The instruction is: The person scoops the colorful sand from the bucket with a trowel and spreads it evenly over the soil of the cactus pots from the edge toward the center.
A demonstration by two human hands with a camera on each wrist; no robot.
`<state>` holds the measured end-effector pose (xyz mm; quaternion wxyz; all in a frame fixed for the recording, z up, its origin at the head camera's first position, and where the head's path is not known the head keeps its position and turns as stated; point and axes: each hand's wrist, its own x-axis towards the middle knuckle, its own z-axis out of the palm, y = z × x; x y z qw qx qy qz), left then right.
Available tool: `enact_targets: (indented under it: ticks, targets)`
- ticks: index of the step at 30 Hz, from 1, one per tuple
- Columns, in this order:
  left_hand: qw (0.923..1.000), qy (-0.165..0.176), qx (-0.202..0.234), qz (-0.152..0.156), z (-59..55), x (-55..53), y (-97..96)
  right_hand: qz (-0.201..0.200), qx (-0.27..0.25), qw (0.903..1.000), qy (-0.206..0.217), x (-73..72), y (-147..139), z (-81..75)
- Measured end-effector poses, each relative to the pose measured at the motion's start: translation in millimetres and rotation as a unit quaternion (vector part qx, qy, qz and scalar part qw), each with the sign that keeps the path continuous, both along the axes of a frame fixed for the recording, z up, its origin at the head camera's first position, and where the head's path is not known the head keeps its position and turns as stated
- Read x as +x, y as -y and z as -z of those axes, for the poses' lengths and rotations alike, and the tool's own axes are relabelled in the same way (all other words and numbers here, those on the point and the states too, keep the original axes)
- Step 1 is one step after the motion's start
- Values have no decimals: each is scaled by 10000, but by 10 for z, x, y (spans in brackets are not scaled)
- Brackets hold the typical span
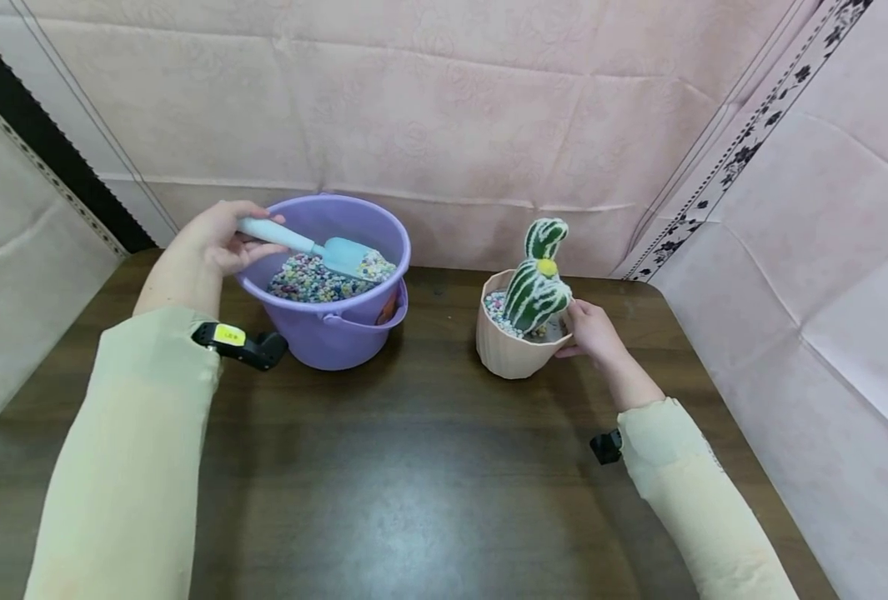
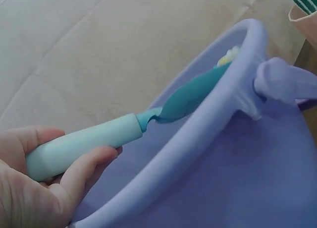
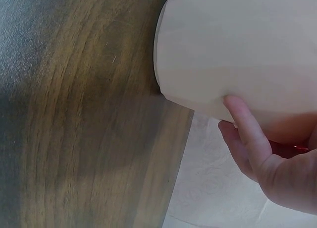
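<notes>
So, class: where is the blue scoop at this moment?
In the head view, the blue scoop is at the left, gripped by the left hand, its blade over the coloured pebbles in the purple bucket.

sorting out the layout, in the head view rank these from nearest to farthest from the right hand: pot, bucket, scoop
1. pot, held by the right hand, right of centre
2. bucket, left of the pot
3. scoop, over the bucket, gripped by the left hand
</notes>
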<state>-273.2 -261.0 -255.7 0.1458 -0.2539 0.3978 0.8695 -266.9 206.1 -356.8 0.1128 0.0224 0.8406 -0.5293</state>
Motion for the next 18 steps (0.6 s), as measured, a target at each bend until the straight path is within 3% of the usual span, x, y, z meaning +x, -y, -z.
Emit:
enact_targets:
  ticks: [5,13,18]
  targets:
    - [9996,58,152,-245,7,-12,81,-3,-14,10000,0,3,-14,7]
    - [9995,46,247,-175,33,-3,186,-13,85,10000,20,-12,-28,26]
    - [9986,60,426,-302,29,15,204,0,201,9997,120,-20,-13,-12]
